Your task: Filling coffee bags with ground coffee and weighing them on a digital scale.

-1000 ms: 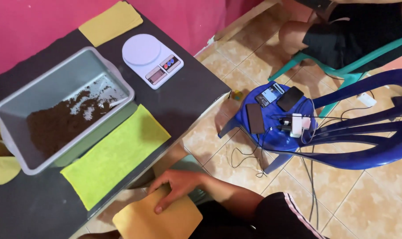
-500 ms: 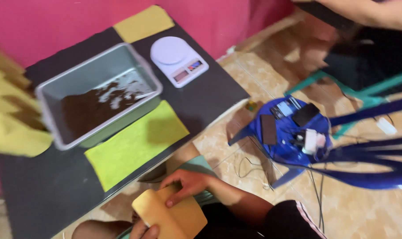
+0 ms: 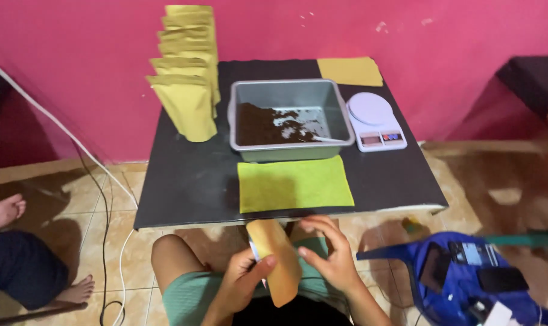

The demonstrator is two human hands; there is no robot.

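Over my lap I hold a tan paper pouch (image 3: 275, 256) in both hands, just below the front edge of the black table (image 3: 189, 175). My left hand (image 3: 241, 284) grips its lower left side with the thumb across the front. My right hand (image 3: 329, 256) holds the right edge, fingers curled over the top. On the table ahead lies a lime-green cloth (image 3: 294, 183). Behind it stands a grey tub (image 3: 289, 90) with dark brown grounds (image 3: 256, 125) and a spoon in it.
A white kitchen scale (image 3: 375, 121) sits right of the tub, a yellow cloth (image 3: 349, 71) behind it. Several upright tan pouches (image 3: 186, 72) stand at the table's back left. A blue plastic chair (image 3: 467, 274) with phones is at lower right. Another person's legs (image 3: 17, 259) are at left.
The view has swung left, from the chair side to face the table squarely. My left hand has joined my right on the pouch, which is now lifted upright over my lap.
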